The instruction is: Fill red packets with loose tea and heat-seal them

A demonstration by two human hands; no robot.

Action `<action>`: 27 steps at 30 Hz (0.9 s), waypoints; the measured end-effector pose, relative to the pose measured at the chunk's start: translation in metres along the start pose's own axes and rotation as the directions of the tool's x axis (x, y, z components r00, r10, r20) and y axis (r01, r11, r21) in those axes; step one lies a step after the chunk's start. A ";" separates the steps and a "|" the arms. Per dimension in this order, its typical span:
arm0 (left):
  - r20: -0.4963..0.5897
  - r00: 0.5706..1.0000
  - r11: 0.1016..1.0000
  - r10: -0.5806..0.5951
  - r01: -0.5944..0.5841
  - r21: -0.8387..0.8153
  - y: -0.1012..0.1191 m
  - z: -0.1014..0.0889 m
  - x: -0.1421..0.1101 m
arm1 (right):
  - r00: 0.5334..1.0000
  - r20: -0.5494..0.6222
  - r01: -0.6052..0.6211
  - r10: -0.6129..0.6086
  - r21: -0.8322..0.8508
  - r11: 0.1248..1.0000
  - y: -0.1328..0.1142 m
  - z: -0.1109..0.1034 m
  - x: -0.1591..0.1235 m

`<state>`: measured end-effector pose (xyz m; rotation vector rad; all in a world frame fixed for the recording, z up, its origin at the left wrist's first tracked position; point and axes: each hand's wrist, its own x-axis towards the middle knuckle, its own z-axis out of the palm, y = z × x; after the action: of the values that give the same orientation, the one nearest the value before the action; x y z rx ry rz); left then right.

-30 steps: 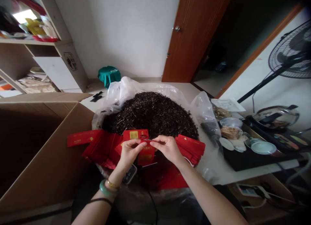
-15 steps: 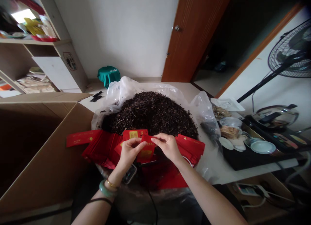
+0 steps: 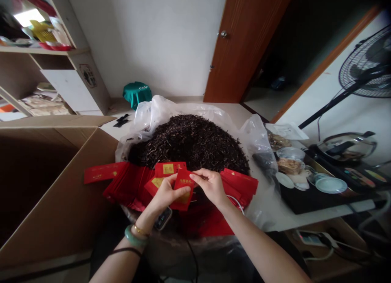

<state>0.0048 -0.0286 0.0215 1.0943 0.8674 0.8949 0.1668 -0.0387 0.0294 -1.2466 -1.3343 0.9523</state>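
Observation:
A small red packet (image 3: pixel 184 179) with gold print stands upright between my hands, over the near edge of a heap of dark dried tea leaves (image 3: pixel 195 140). My left hand (image 3: pixel 166 191) is closed on its left side, thumb across the front. At the packet's upper right edge, my right hand (image 3: pixel 209 185) pinches with thumb and fingers. Behind my left hand lie red packets with gold squares (image 3: pixel 168 169). A stack of red packets (image 3: pixel 126 187) sits to the left, and more red packets (image 3: pixel 240 187) lie to the right. A small device (image 3: pixel 163 217), partly hidden, is below my left wrist.
Clear plastic sheeting (image 3: pixel 256 140) surrounds the tea. An open cardboard box (image 3: pixel 88 185) stands at left. On the right are a black tray (image 3: pixel 301 203) with dishes, a glass kettle (image 3: pixel 346 146) and a standing fan (image 3: pixel 366 67). A white cable (image 3: pixel 236 202) runs near my right wrist.
The packet has turned more upright, so more of its printed front shows. My left hand has shifted slightly down, its thumb now across the packet. My right hand stays at the top edge.

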 end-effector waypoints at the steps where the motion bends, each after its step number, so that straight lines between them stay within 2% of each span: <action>1: 0.042 0.999 1.000 -0.029 0.030 -0.003 -0.001 0.001 -0.001 | 1.000 -0.006 -0.001 0.001 -0.008 1.000 0.000 0.000 0.000; 4: 0.095 0.991 0.994 -0.092 0.096 -0.044 -0.004 0.001 -0.002 | 0.999 0.009 -0.035 0.035 0.008 0.999 0.001 -0.003 0.003; 8: 0.018 0.994 0.986 -0.106 0.107 -0.126 -0.006 -0.001 0.001 | 0.991 0.100 -0.095 0.086 0.089 0.991 0.006 -0.011 0.009; 10: -0.039 0.994 0.981 -0.103 0.094 -0.172 -0.005 -0.004 0.003 | 0.992 0.103 -0.069 0.067 0.025 0.997 0.007 -0.017 0.011; 13: -0.119 0.988 0.971 -0.100 0.071 -0.229 0.001 -0.007 0.004 | 0.982 0.187 0.017 0.026 -0.224 0.974 0.006 -0.026 0.008; 15: -0.152 0.984 0.966 -0.096 0.055 -0.251 0.005 -0.008 0.004 | 0.941 0.331 0.091 0.063 -0.429 0.899 0.004 -0.027 0.002; 17: -0.176 0.981 0.966 -0.085 0.037 -0.258 0.008 -0.008 0.003 | 0.880 0.451 0.181 0.147 -0.606 0.775 0.002 -0.025 -0.005; 19: -0.198 0.977 0.966 -0.075 0.022 -0.258 0.008 -0.008 0.003 | 0.831 0.510 0.262 0.224 -0.713 0.651 0.002 -0.021 -0.010; 21: -0.211 0.974 0.964 -0.078 0.020 -0.266 0.008 -0.007 0.003 | 0.802 0.535 0.315 0.267 -0.757 0.573 0.002 -0.018 -0.012; 23: -0.217 0.972 0.960 -0.088 0.024 -0.279 0.008 -0.007 0.003 | 0.790 0.542 0.335 0.287 -0.774 0.538 0.002 -0.016 -0.013; 27: -0.225 0.971 0.963 -0.085 0.022 -0.270 0.007 -0.007 0.004 | 0.771 0.551 0.340 0.320 -0.781 0.524 0.000 -0.016 -0.014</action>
<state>-0.0014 -0.0209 0.0261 0.7380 0.9355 1.0764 0.1813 -0.0539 0.0297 -1.6948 -2.6090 0.7034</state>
